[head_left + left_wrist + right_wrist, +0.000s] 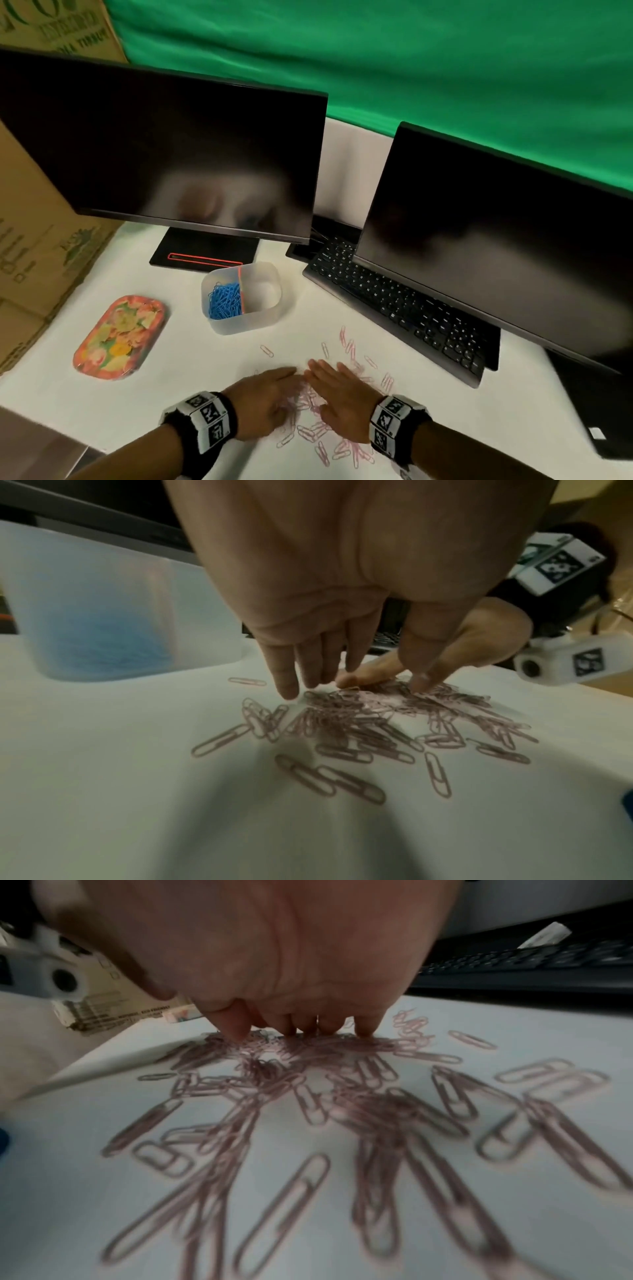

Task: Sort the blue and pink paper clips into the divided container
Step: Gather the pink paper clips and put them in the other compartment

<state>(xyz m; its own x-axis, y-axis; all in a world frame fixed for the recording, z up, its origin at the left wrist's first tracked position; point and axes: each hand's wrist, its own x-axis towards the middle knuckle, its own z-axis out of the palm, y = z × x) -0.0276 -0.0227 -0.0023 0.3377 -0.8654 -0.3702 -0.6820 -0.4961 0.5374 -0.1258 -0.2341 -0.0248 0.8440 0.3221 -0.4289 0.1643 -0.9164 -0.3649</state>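
Note:
Several pink paper clips [317,433] lie scattered on the white table near its front edge. My left hand [270,399] and right hand [337,394] lie flat over the pile, fingers straight, fingertips nearly meeting. In the left wrist view the left fingers [286,680] touch the pink clips [346,723]. The right wrist view has the right fingertips [236,1031] pressing on the clips [308,1091]. Behind stands the translucent divided container [253,323]. Blue clips [224,301] fill its left compartment; the right compartment looks empty.
A floral tray [120,337] lies at the left. Two dark monitors [164,150] stand at the back, with a black keyboard [400,308] under the right one. Cardboard boxes [37,246] line the left side. Stray pink clips [349,346] reach toward the keyboard.

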